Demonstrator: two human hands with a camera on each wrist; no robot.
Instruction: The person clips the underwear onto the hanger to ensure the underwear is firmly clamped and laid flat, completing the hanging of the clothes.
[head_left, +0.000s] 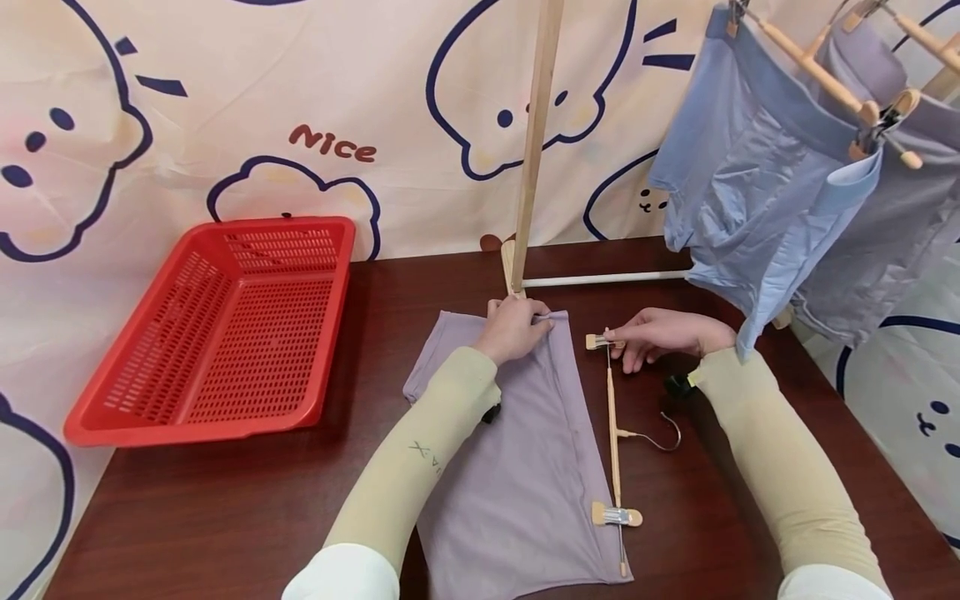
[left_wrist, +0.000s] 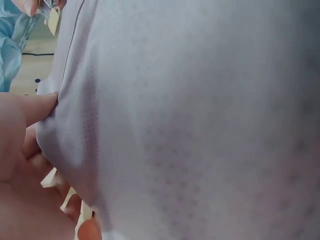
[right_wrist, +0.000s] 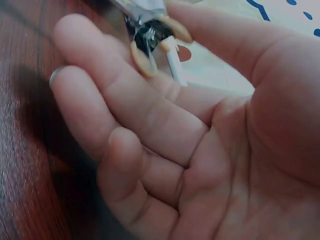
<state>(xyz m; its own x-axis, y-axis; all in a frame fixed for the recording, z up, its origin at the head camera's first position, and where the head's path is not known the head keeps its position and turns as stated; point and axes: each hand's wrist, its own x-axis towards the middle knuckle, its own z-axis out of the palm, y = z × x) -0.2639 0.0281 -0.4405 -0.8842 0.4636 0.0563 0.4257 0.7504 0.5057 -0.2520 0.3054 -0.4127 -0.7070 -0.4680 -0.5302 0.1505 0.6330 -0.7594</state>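
A folded lilac garment (head_left: 517,450), which looks like a pair of shorts, lies on the table with its waistband edge to the right. My left hand (head_left: 513,327) pinches the far end of that waistband; in the left wrist view its thumb (left_wrist: 40,107) presses on the cloth. Beside the edge lies a wooden clip hanger (head_left: 613,417), its metal hook pointing right. My right hand (head_left: 660,337) pinches the hanger's far clip (head_left: 597,342), a little apart from the cloth. The near clip (head_left: 617,515) overlaps the waistband's near end; whether it bites the cloth, I cannot tell.
A red plastic basket (head_left: 262,333) stands at the left. Light blue shorts (head_left: 780,167) and a greyish garment (head_left: 892,208) hang at the right, close above my right forearm. A wooden post (head_left: 536,150) and a white bar (head_left: 607,279) stand at the back.
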